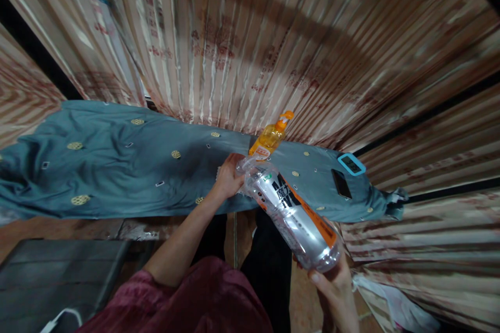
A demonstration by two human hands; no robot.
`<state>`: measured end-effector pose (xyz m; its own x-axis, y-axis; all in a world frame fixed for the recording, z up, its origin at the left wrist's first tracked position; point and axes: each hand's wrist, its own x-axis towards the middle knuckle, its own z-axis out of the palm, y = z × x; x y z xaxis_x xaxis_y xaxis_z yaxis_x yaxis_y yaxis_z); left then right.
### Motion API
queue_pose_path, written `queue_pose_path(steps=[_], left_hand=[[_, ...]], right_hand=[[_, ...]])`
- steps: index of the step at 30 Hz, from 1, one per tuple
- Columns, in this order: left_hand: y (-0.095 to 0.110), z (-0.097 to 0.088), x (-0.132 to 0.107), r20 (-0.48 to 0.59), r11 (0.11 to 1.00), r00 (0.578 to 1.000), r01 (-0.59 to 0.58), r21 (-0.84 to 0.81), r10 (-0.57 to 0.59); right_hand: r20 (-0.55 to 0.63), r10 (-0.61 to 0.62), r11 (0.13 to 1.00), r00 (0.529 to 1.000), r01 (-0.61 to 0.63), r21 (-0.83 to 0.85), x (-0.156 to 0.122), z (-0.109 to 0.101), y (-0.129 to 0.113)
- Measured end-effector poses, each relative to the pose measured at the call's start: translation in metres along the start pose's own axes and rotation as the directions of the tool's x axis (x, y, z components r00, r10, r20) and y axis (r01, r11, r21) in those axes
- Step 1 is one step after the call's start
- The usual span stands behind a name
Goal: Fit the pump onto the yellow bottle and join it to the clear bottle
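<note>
A large clear plastic bottle [292, 213] with a silver and orange label lies slantwise in front of me, its neck up to the left and its base down to the right. My left hand [229, 177] is closed at the neck end. Around the base, the fingers of my right hand [334, 283] are wrapped, partly hidden behind the bottle. Just beyond the neck stands a bottle of yellow liquid [269, 138] with an orange pump top. A bit of whitish material shows under my left hand; I cannot make out what it is.
A narrow table with a grey-green patterned cloth [117, 166] runs across the view. At its right end lie a dark phone [341, 183] and a blue-framed digital timer [351, 164]. Pleated curtains [234, 36] hang close behind. A grey slatted seat [58, 276] stands at lower left.
</note>
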<state>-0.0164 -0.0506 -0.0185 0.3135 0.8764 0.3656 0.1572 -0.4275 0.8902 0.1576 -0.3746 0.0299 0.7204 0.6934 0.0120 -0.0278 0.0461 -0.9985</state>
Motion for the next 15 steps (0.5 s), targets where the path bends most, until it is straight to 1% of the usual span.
queue_pose_path(steps=[5,10,15], left_hand=[[0.0002,-0.0003,0.0004,0.016,1.0,1.0,0.018,0.009,-0.019],[-0.0005,0.0,0.0003,0.015,1.0,1.0,0.026,0.013,-0.026],[-0.0018,-0.0001,0.0,0.016,1.0,1.0,0.02,-0.004,-0.02]], right_hand=[[-0.029,-0.037,0.999,0.999,0.036,-0.038,0.0023,-0.0017,0.0049],[-0.033,-0.03,0.999,0.999,0.03,-0.024,0.001,-0.0013,0.0046],[-0.023,-0.019,0.999,1.0,0.017,-0.046,0.0007,-0.0019,0.0033]])
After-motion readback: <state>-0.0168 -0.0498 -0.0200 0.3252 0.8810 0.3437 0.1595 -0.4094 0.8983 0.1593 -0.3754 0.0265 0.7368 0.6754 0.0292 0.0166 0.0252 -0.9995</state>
